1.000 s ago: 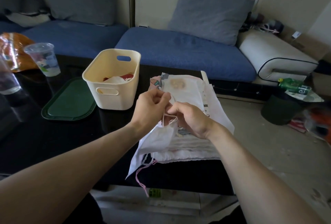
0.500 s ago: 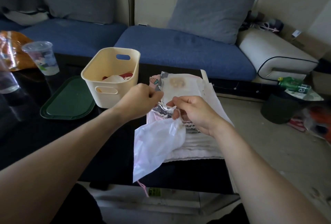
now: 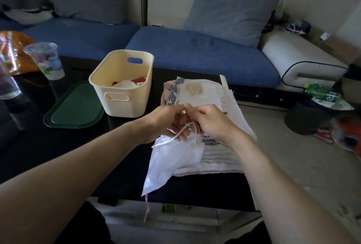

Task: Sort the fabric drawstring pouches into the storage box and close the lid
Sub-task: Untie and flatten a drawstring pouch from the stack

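Left hand (image 3: pixel 166 122) and right hand (image 3: pixel 213 122), fingers curled, pinch the drawstring (image 3: pixel 175 136) of a white pouch (image 3: pixel 172 161) hanging over the table's (image 3: pixel 58 146) near edge.

One cream storage box (image 3: pixel 125 95), one green lid (image 3: pixel 74 111), and one white pouch (image 3: pixel 172 157) held up. One stack of pouches (image 3: pixel 205 97); its count cannot be told. Two clear cups (image 3: pixel 46 61), two grey cushions (image 3: pixel 228 9), one green bottle (image 3: pixel 320 90).

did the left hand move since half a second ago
Yes. The left hand has shifted right, away from the cream plastic storage box, to meet the right hand.
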Demonstrator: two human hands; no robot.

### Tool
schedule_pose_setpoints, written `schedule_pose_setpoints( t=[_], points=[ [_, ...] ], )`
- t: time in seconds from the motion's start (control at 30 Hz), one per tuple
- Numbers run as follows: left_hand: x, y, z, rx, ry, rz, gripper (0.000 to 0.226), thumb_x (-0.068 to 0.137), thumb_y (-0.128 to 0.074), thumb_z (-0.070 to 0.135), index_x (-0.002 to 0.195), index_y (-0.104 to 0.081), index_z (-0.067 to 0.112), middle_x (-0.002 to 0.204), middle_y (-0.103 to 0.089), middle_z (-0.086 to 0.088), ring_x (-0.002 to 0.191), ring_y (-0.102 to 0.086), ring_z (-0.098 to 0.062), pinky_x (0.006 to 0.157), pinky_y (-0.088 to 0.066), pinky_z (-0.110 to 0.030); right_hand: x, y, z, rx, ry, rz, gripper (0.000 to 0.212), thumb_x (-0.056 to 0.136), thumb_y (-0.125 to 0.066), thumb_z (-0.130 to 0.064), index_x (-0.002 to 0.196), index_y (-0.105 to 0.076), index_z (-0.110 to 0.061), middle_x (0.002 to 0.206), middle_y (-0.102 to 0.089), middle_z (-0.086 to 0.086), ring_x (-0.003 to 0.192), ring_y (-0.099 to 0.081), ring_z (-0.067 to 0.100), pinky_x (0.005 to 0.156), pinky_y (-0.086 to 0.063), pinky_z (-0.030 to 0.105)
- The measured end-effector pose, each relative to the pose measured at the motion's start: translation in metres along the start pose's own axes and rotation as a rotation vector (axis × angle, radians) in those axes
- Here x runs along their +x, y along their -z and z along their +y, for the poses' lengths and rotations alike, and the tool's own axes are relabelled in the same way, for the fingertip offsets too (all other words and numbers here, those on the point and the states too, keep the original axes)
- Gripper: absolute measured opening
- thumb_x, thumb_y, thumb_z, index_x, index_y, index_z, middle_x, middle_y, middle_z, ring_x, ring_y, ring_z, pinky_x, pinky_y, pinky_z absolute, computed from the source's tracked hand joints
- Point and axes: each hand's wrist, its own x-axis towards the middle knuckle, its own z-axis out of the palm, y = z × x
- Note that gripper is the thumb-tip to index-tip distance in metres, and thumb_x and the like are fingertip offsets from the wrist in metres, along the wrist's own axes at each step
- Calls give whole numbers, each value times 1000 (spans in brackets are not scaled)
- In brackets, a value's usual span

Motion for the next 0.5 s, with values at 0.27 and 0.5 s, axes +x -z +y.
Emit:
schedule_pose_setpoints(
  t=[0.27, 0.5],
  points=[
    [6, -7, -8, -202, 41, -193, 53, 97, -42, 55, 106, -61, 6, 92, -59, -15, 74, -38, -21, 64, -28, -30, 2, 2, 5, 40, -75, 109, 52, 103, -55, -34, 86, -66, 13, 61, -58, 18, 43, -47, 14, 45, -36, 25],
    [-3, 1, 0, 127, 33, -163, 44, 86, -65, 54, 79, -68, 10, 69, -36, -2, 57, -24, -13, 53, -24, -24, -5, 6, 2, -15, -122, 68, 47, 104, -52, -31, 79, -64, 7, 54, -56, 5, 35, -40, 6, 37, -32, 17]
  ],
)
